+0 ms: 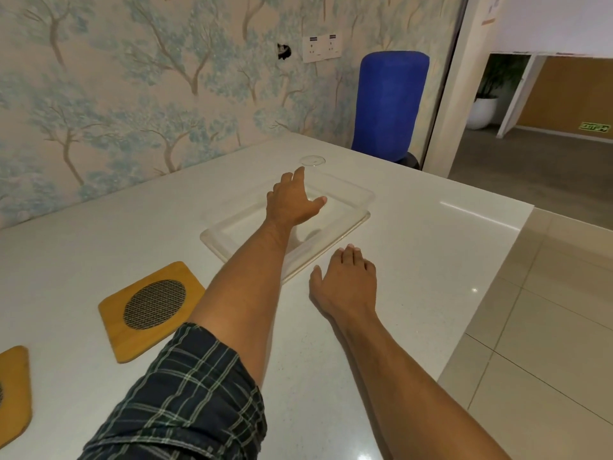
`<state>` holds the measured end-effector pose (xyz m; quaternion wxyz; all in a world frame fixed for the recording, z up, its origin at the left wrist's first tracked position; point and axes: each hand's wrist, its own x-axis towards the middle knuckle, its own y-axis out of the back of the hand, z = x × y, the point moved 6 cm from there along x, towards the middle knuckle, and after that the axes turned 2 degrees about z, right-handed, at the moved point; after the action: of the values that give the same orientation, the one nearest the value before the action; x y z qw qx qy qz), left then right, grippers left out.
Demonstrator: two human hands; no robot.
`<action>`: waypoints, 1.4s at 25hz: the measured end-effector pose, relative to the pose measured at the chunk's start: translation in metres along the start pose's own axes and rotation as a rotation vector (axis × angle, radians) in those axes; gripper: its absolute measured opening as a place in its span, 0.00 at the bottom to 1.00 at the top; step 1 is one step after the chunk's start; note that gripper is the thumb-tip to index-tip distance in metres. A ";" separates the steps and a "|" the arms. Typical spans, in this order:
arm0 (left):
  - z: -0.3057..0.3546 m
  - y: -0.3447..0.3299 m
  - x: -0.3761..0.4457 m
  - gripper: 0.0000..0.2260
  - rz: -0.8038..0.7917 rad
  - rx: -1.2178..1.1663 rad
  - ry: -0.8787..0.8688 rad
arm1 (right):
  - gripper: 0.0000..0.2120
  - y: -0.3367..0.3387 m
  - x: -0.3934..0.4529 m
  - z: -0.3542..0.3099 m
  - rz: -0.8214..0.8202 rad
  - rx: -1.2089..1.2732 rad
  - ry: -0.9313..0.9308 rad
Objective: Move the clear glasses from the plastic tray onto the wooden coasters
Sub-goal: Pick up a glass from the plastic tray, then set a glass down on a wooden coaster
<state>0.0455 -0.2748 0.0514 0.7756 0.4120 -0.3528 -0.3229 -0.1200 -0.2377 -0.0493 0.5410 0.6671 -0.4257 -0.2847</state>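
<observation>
- A rolled plaid sleeve [185, 396], dark with pale green and white lines, fills the lower foreground on the person's left arm, which stretches forward across a white table [431, 247].
- The left hand [292, 202] reaches over the clear plastic tray [351, 194], fingers spread and thumb out to the right, curved around a clear glass [312, 175] standing toward the tray's far side; the glass is so transparent that only its rim shows plainly, above the fingertips, and whether the fingers actually press its wall cannot be told.
- The right hand [346, 280] lies flat on the table, palm down and fingers loosely extended, holding nothing, just beside the tray's near right edge.
- The tray is rectangular with rounded corners and sits turned at an angle to the table edge; no other glass can be made out in it.
- A wooden coaster [151, 308] with a round metal mesh centre lies bare on the table to the left of the sleeve, well apart from the tray; a second wooden coaster [15, 393] is cut off by the left edge.
- Behind the table stand a blue chair back [389, 104] and a wall papered with pale blue trees [132, 78].
</observation>
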 end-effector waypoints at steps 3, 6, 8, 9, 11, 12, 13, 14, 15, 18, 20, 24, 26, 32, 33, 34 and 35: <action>0.005 -0.007 0.018 0.42 0.014 -0.060 0.043 | 0.37 -0.004 0.002 0.000 0.006 -0.006 0.001; 0.007 -0.009 0.040 0.43 0.035 -0.139 0.110 | 0.37 -0.006 0.005 0.001 0.020 0.002 0.005; 0.006 -0.009 0.054 0.44 0.044 -0.181 0.153 | 0.37 -0.005 0.005 0.001 0.015 0.009 0.011; 0.006 -0.010 0.059 0.45 0.042 -0.194 0.169 | 0.37 -0.004 0.004 0.000 0.010 0.010 0.017; 0.009 -0.018 0.067 0.45 0.025 -0.210 0.189 | 0.37 -0.003 0.003 0.000 0.004 0.010 0.027; 0.010 -0.023 0.069 0.45 0.013 -0.212 0.195 | 0.37 -0.002 0.002 0.000 0.001 0.011 0.033; 0.013 -0.028 0.070 0.45 0.004 -0.208 0.198 | 0.37 0.000 0.003 -0.001 -0.003 0.012 0.037; 0.014 -0.033 0.071 0.44 0.002 -0.200 0.200 | 0.37 0.000 0.003 -0.001 -0.008 0.013 0.040; 0.016 -0.035 0.072 0.44 0.013 -0.189 0.199 | 0.37 0.001 0.002 -0.001 -0.012 0.012 0.042; 0.017 -0.033 0.079 0.39 0.095 -0.216 0.198 | 0.37 0.001 0.001 -0.001 -0.021 -0.002 0.051; 0.017 -0.032 0.083 0.36 0.132 -0.263 0.205 | 0.37 0.001 0.001 -0.001 -0.022 -0.002 0.049; 0.019 -0.029 0.080 0.33 0.177 -0.264 0.185 | 0.37 -0.002 0.002 0.000 -0.021 0.004 0.042; 0.020 -0.021 0.073 0.32 0.207 -0.283 0.170 | 0.37 -0.002 0.002 0.002 -0.018 0.000 0.037; 0.008 0.028 0.051 0.32 0.262 -0.329 0.099 | 0.37 0.002 0.000 0.000 -0.010 -0.003 0.040; 0.004 0.037 0.047 0.33 0.266 -0.333 0.102 | 0.37 0.002 0.001 0.001 -0.007 -0.009 0.034; 0.000 0.048 0.041 0.33 0.273 -0.332 0.104 | 0.37 0.003 0.001 0.001 -0.006 -0.014 0.032; -0.005 0.061 0.033 0.33 0.280 -0.328 0.104 | 0.37 0.004 0.000 0.001 -0.005 -0.017 0.032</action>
<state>0.0806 -0.2717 0.1113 0.8867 0.2434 -0.3089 -0.2434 -0.1217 -0.2381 -0.0454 0.5527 0.6680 -0.4130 -0.2787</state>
